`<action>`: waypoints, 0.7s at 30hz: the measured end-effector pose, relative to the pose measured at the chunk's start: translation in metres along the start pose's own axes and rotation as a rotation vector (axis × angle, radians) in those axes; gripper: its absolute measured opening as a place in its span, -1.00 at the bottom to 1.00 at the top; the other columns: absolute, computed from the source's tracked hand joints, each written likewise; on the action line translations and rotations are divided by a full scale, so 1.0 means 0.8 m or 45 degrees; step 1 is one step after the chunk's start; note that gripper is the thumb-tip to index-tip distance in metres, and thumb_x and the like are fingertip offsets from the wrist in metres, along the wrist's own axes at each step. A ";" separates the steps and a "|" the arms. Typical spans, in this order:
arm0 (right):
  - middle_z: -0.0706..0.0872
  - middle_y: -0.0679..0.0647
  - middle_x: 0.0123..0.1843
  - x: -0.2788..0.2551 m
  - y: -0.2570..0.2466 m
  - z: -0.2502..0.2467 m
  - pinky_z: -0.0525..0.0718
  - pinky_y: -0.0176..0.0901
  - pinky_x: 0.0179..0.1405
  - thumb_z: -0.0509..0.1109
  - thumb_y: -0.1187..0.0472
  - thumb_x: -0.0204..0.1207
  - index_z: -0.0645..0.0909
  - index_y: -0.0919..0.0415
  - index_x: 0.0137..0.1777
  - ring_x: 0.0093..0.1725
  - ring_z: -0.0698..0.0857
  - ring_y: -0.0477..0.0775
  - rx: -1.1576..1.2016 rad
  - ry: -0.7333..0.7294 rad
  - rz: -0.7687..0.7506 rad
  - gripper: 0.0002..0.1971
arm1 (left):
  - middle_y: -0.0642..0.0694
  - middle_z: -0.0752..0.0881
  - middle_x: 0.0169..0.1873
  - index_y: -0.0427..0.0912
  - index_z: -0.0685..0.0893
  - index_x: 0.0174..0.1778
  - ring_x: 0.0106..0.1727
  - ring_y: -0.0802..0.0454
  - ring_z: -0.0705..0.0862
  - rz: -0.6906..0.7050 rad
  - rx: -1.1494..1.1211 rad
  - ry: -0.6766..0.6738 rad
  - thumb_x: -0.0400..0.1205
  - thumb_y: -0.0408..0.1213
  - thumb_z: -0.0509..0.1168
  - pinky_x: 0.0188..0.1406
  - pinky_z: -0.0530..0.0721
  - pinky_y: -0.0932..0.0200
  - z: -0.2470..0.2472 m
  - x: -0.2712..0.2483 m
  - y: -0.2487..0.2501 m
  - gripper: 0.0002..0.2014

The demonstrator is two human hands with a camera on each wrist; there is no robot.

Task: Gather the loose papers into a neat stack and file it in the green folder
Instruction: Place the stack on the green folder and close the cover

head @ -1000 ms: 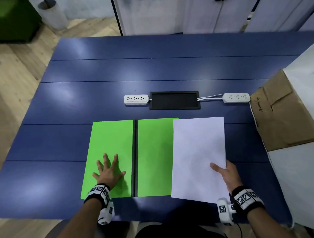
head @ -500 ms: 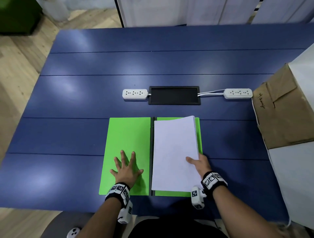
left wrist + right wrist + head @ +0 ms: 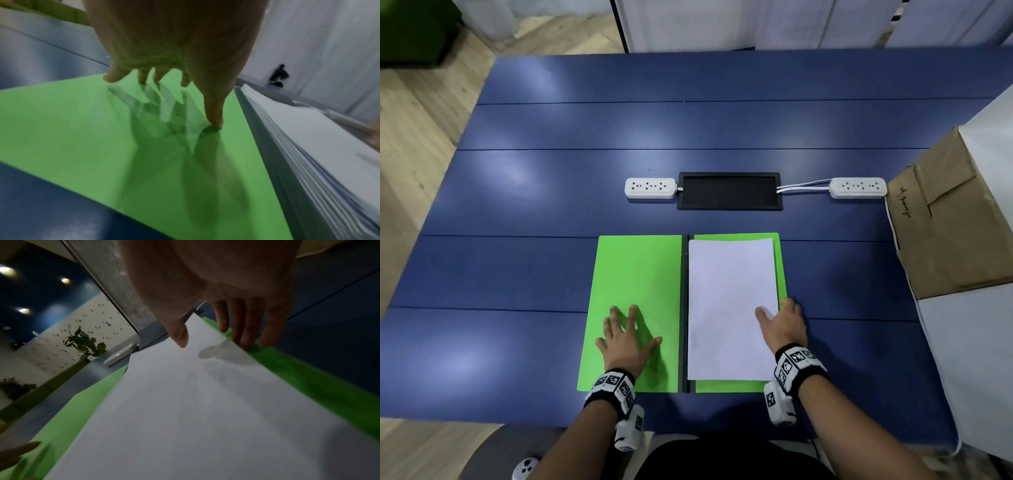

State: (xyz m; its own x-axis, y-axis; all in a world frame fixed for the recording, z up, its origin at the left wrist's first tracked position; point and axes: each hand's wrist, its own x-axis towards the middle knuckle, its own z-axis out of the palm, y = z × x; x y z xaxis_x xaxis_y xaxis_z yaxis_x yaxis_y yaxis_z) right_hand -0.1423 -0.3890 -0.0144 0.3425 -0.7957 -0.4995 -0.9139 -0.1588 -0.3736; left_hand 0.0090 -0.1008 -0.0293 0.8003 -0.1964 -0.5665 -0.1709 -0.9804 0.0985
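Low and left of centre in the head view, the left hand (image 3: 627,337) lies flat with fingers spread on the left flap of the green folder (image 3: 635,291), which sits open on the blue table (image 3: 517,274). It grips nothing; in the left wrist view the thumb tip (image 3: 214,122) presses the flap. That pressure is worth having, since it should stop the folder sliding while the papers settle.

At centre, the dark spine (image 3: 685,308) runs up the frame. Just right of it, the paper stack (image 3: 731,308) lies on the right flap, its left edge along the spine, with green showing at the top, right and bottom.

Lower right of the stack, the right hand (image 3: 782,325) pinches its right edge: thumb (image 3: 179,335) on top, fingers (image 3: 244,327) down beside the edge on the green. To finish this step well, the hand should probably slide out sideways without dragging the top sheets, check the stack is square inside the flap, then close the left flap over it.
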 end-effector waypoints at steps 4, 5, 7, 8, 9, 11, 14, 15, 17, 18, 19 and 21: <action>0.46 0.22 0.46 0.009 0.034 -0.008 0.55 0.13 0.37 0.38 -0.02 0.58 0.54 0.22 0.45 0.41 0.53 0.36 0.048 0.051 -0.079 -0.50 | -0.42 0.35 0.55 -0.30 0.32 0.61 0.53 -0.46 0.38 -0.420 -0.336 0.244 0.42 0.13 0.57 0.45 0.45 -0.39 -0.017 -0.001 -0.033 -0.04; 0.46 0.20 0.45 0.011 0.042 -0.011 0.54 0.09 0.39 0.37 -0.01 0.59 0.58 0.20 0.44 0.40 0.54 0.34 0.060 0.021 -0.090 -0.52 | -0.43 0.38 0.50 -0.33 0.37 0.56 0.50 -0.46 0.40 -0.517 -0.401 0.242 0.41 0.08 0.59 0.40 0.48 -0.38 -0.022 -0.001 -0.041 -0.07; 0.46 0.16 0.42 0.012 0.053 -0.013 0.53 0.03 0.43 0.37 0.01 0.61 0.65 0.18 0.42 0.35 0.57 0.29 0.087 -0.050 -0.133 -0.57 | -0.43 0.45 0.45 -0.32 0.46 0.49 0.48 -0.43 0.42 -0.594 -0.487 0.192 0.40 0.05 0.60 0.38 0.47 -0.35 -0.022 0.012 -0.066 -0.16; 0.45 0.14 0.40 0.012 0.056 -0.013 0.53 0.00 0.43 0.37 0.02 0.63 0.67 0.17 0.40 0.33 0.59 0.27 0.099 -0.084 -0.154 -0.59 | -0.42 0.51 0.43 -0.29 0.53 0.45 0.46 -0.42 0.47 -0.590 -0.519 0.165 0.39 0.06 0.60 0.38 0.49 -0.31 -0.024 0.019 -0.076 -0.20; 0.45 0.12 0.38 0.011 0.057 -0.012 0.53 -0.02 0.42 0.36 0.03 0.64 0.69 0.17 0.38 0.31 0.60 0.25 0.103 -0.110 -0.167 -0.62 | -0.40 0.60 0.38 -0.28 0.60 0.39 0.41 -0.41 0.54 -0.563 -0.556 0.136 0.36 0.10 0.58 0.37 0.54 -0.24 -0.026 0.025 -0.085 -0.23; 0.44 0.12 0.35 0.010 0.059 -0.012 0.54 -0.02 0.40 0.35 0.04 0.65 0.72 0.15 0.34 0.30 0.59 0.24 0.098 -0.132 -0.176 -0.65 | -0.37 0.76 0.22 -0.31 0.73 0.27 0.25 -0.37 0.70 -0.507 -0.647 0.082 0.39 0.03 0.58 0.25 0.66 -0.11 -0.037 0.034 -0.101 -0.37; 0.45 0.11 0.38 0.012 0.059 -0.016 0.55 -0.03 0.39 0.33 0.02 0.66 0.70 0.12 0.38 0.30 0.60 0.22 0.087 -0.151 -0.177 -0.63 | -0.35 0.82 -0.12 -0.35 0.79 -0.07 -0.04 -0.31 0.79 -0.444 -0.821 0.054 0.44 -0.21 0.62 0.03 0.74 -0.15 -0.064 0.032 -0.120 -0.70; 0.46 0.12 0.40 0.013 0.058 -0.018 0.55 -0.03 0.39 0.33 0.01 0.67 0.69 0.12 0.40 0.30 0.62 0.21 0.091 -0.157 -0.180 -0.62 | -0.32 0.79 -0.25 -0.35 0.75 -0.18 -0.14 -0.27 0.77 -0.364 -0.864 0.057 0.42 -0.26 0.63 -0.05 0.74 -0.18 -0.076 0.026 -0.123 -0.74; 0.51 0.15 0.41 0.015 0.060 -0.023 0.57 -0.01 0.40 0.34 0.03 0.67 0.69 0.13 0.40 0.28 0.66 0.22 0.115 -0.155 -0.192 -0.63 | -0.27 0.71 -0.35 -0.30 0.60 -0.27 -0.23 -0.15 0.69 -0.147 -1.018 0.047 0.42 -0.37 0.60 -0.17 0.66 -0.13 -0.098 0.011 -0.124 -0.74; 0.56 0.17 0.39 0.016 0.063 -0.024 0.58 0.00 0.39 0.35 0.04 0.66 0.71 0.13 0.36 0.27 0.68 0.22 0.130 -0.146 -0.201 -0.65 | -0.28 0.71 -0.32 -0.27 0.55 -0.25 -0.20 -0.11 0.68 -0.041 -1.150 0.003 0.45 -0.45 0.57 -0.16 0.63 -0.07 -0.111 -0.005 -0.115 -0.73; 0.62 0.18 0.36 0.017 0.065 -0.026 0.59 0.01 0.38 0.37 0.06 0.65 0.73 0.13 0.32 0.25 0.70 0.22 0.145 -0.134 -0.213 -0.68 | -0.29 0.70 -0.28 -0.27 0.53 -0.22 -0.18 -0.08 0.67 0.063 -1.263 -0.050 0.49 -0.51 0.54 -0.12 0.62 -0.02 -0.123 -0.022 -0.103 -0.74; 0.72 0.16 0.30 0.017 0.071 -0.030 0.61 -0.01 0.34 0.38 0.08 0.65 0.75 0.12 0.26 0.24 0.72 0.19 0.192 -0.122 -0.231 -0.73 | -0.21 0.60 -0.29 -0.28 0.53 -0.17 -0.18 -0.01 0.58 0.294 -1.405 -0.134 0.60 -0.43 0.45 -0.06 0.56 0.04 -0.143 -0.060 -0.066 -0.81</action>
State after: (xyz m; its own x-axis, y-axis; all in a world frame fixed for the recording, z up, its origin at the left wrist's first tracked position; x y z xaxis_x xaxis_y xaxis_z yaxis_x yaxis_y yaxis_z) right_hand -0.1945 -0.4230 -0.0236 0.5239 -0.7017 -0.4828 -0.7951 -0.1996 -0.5727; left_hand 0.0454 -0.0421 0.0861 0.7541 -0.4234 -0.5020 0.3338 -0.4112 0.8482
